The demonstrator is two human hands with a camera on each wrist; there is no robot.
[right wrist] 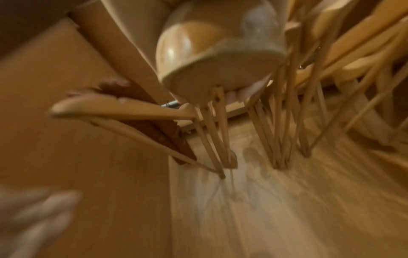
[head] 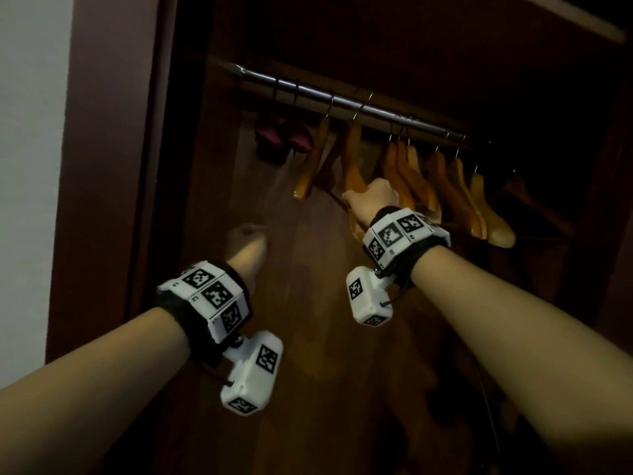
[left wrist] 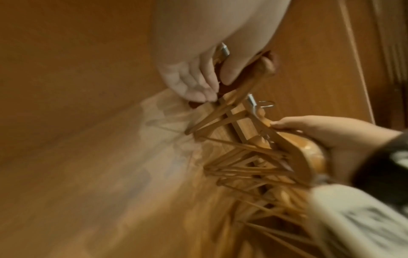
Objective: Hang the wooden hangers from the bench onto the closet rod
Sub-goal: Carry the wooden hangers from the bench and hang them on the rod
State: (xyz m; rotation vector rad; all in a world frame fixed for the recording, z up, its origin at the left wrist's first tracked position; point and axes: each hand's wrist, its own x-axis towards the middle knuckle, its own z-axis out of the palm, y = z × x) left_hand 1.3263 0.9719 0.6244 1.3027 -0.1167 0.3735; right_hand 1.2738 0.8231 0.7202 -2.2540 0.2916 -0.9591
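Head view: about nine curved honey-coloured wooden hangers (head: 459,186) already hang on the chrome closet rod (head: 342,101) — the bench is out of sight, so what remains is unknown. The right hand (head: 371,197) clasps one hanger below the rod.

Left-wrist view: the left hand (left wrist: 194,73) looks loose, empty, though blurred.

Right-wrist view: blurred hanger bars only.

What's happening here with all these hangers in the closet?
A person is putting wooden hangers onto a closet rod. Their right hand grips the shoulder of one wooden hanger whose hook is at the rod. Several other hangers already hang further along it. The left hand is lower, blurred and seems to hold nothing. Two dark pink padded hangers hang at the rod's left end.
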